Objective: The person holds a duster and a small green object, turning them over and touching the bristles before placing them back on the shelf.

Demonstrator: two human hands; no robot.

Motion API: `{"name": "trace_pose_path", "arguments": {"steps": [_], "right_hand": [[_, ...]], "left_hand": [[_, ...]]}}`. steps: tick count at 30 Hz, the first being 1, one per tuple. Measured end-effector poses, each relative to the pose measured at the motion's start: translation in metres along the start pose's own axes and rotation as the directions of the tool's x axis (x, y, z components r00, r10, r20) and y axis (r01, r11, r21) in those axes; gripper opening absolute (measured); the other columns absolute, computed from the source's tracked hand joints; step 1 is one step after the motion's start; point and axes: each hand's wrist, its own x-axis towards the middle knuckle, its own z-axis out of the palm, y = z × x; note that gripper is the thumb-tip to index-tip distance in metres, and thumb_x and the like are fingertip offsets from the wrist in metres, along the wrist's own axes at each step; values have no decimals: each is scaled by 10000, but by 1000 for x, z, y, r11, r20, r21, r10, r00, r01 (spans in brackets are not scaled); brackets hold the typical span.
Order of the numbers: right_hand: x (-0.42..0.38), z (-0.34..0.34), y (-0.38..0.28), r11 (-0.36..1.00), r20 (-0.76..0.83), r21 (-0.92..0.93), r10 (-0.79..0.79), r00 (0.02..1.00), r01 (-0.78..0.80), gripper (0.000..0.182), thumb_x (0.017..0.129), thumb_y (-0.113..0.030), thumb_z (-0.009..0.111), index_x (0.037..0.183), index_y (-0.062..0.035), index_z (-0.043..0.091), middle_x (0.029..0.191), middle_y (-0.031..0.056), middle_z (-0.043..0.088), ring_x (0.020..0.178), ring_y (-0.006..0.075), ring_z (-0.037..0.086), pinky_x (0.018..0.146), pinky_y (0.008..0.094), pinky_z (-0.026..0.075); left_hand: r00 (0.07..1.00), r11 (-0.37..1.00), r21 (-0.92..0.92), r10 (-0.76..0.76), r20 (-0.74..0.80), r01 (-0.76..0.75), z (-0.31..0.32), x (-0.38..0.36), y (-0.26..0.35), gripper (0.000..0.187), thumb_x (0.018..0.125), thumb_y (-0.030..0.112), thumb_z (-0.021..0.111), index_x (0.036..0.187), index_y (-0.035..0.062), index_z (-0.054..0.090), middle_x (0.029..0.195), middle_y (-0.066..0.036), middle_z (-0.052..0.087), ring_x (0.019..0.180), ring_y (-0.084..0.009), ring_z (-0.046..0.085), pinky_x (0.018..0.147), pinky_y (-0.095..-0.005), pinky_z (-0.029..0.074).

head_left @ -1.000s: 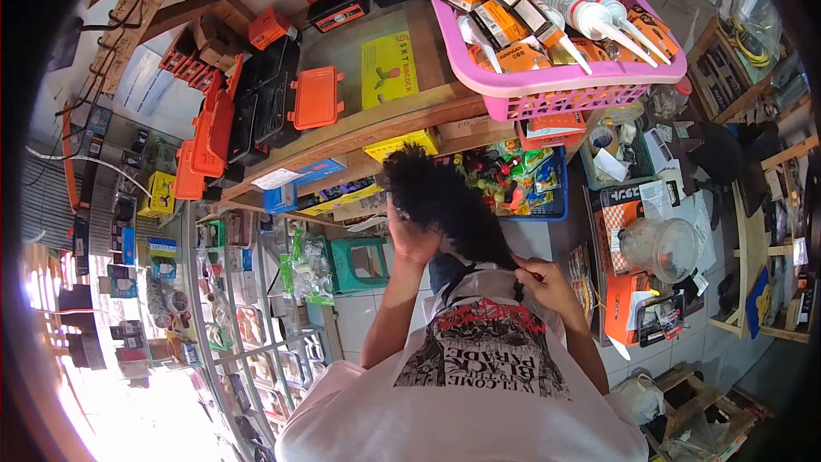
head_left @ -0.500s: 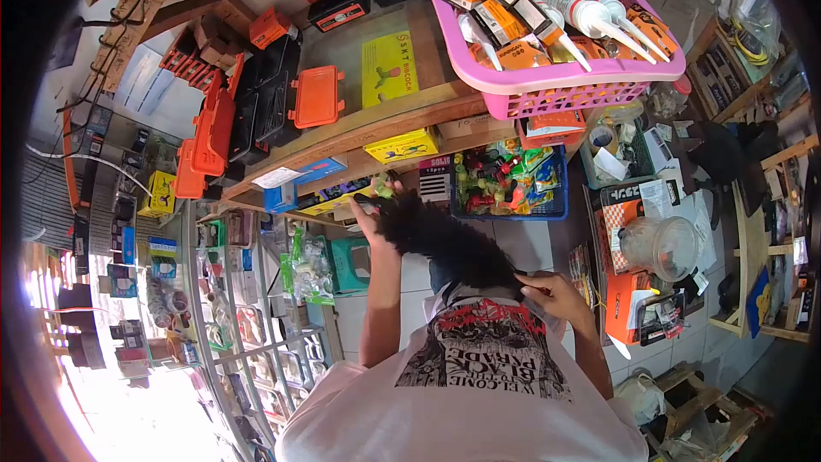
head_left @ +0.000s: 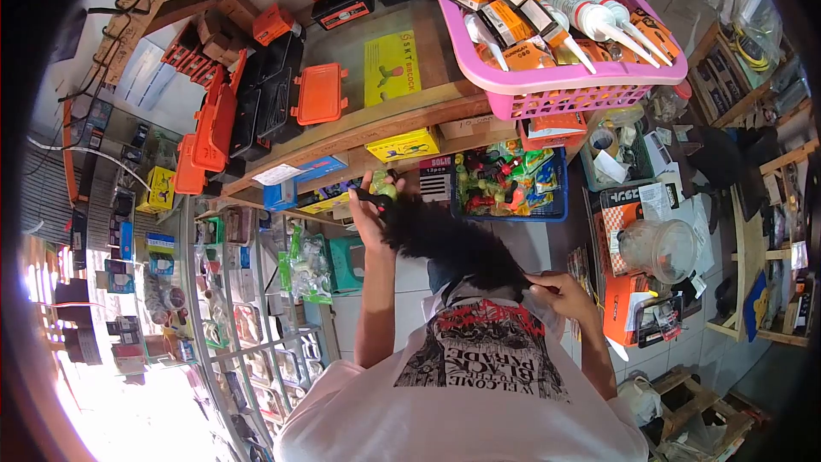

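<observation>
A black fluffy duster (head_left: 449, 244) stretches across in front of my chest. My right hand (head_left: 558, 293) is closed on its right end, close to the shirt collar. Its feathery left end lies against my left hand (head_left: 373, 221). The fingers of my left hand are curled round a small yellow-green plastic tap (head_left: 387, 186), which the hand and the duster partly cover. Just beyond, a blue basket (head_left: 513, 216) holds several bright taps and packets.
A pink basket (head_left: 581, 81) of sealant tubes and orange boxes stands on the wooden-edged counter (head_left: 376, 124). Open orange-lidded cases (head_left: 318, 94) sit to its left. A clear jar (head_left: 658, 248) stands at right. Glass shelving (head_left: 256, 359) fills the lower left.
My left hand has turned a little and its fingers have risen, so more of the yellow-green tap shows. The duster and my right hand have shifted slightly.
</observation>
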Motion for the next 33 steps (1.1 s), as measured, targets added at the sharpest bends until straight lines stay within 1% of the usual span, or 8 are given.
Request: {"name": "trace_pose_path", "arguments": {"steps": [4, 11, 14, 20, 25, 28, 31, 33], "right_hand": [[4, 1, -18, 989, 34, -15, 147, 989, -146, 345, 975, -137, 682, 1319, -109, 672, 766, 49, 582, 701, 75, 454, 645, 264, 434], [-2, 0, -11, 986, -7, 73, 153, 988, -152, 323, 973, -112, 682, 1296, -97, 688, 827, 35, 656, 720, 62, 476, 653, 261, 446], [2, 4, -10, 987, -22, 73, 146, 989, -144, 313, 971, -110, 689, 1282, -79, 693, 871, 35, 687, 734, 61, 489, 663, 263, 455], [-12, -14, -22, 976, -33, 166, 146, 989, -139, 303, 962, -120, 709, 1247, -20, 702, 909, 35, 710, 774, 48, 537, 688, 232, 469], [-6, -14, -30, 968, -71, 169, 198, 978, -184, 302, 966, -134, 709, 1236, 1, 700, 908, 47, 717, 771, 59, 555, 687, 230, 470], [9, -9, -30, 983, 1, 90, 158, 987, -158, 308, 965, -138, 710, 1237, 5, 696, 897, 62, 719, 768, 63, 554, 685, 248, 476], [14, -5, -27, 983, -57, 155, 105, 993, -95, 301, 965, -132, 707, 1238, -5, 698, 851, 58, 702, 760, 57, 543, 674, 257, 474], [7, -11, -29, 981, -21, 135, 145, 989, -141, 295, 966, -126, 703, 1236, -7, 699, 835, 60, 700, 754, 56, 544, 670, 261, 475]], "left_hand": [[989, 992, 103, -80, 124, 68, -3, -12, -25, 618, 1005, 590, 499, 1437, 151, 454, 1134, -136, 618, 1089, -365, 619, 1022, -574, 486], [983, 977, -144, -143, 117, 160, 4, -12, -25, 616, 1020, 582, 475, 1462, 155, 433, 1189, -129, 607, 1145, -344, 598, 1026, -549, 485], [982, 990, 118, -92, 166, 73, 3, -9, -33, 622, 1002, 602, 495, 1425, 148, 457, 1181, -133, 605, 1129, -345, 599, 1030, -551, 482], [998, 992, -116, 57, 4, -56, -7, 20, 13, 570, 1025, 565, 479, 1356, 101, 481, 1221, -171, 605, 1102, -347, 611, 988, -546, 509], [976, 974, 175, 112, 189, -146, -13, 12, 7, 559, 1031, 487, 504, 1411, 80, 467, 1359, -168, 566, 1255, -319, 563, 1091, -466, 466], [981, 900, 435, -46, 187, -41, -44, -1, -27, 609, 1019, 481, 538, 1466, 84, 425, 1443, -161, 524, 1325, -299, 529, 1131, -452, 430], [974, 935, 354, -59, 217, -22, -41, -2, -36, 445, 1080, 333, 437, 1442, 74, 460, 1432, -123, 538, 1289, -266, 561, 1124, -408, 446], [976, 951, 310, -74, 203, 8, -30, 5, -25, 595, 1019, 416, 549, 1488, 80, 401, 1461, -129, 511, 1331, -264, 524, 1144, -412, 416]]}}
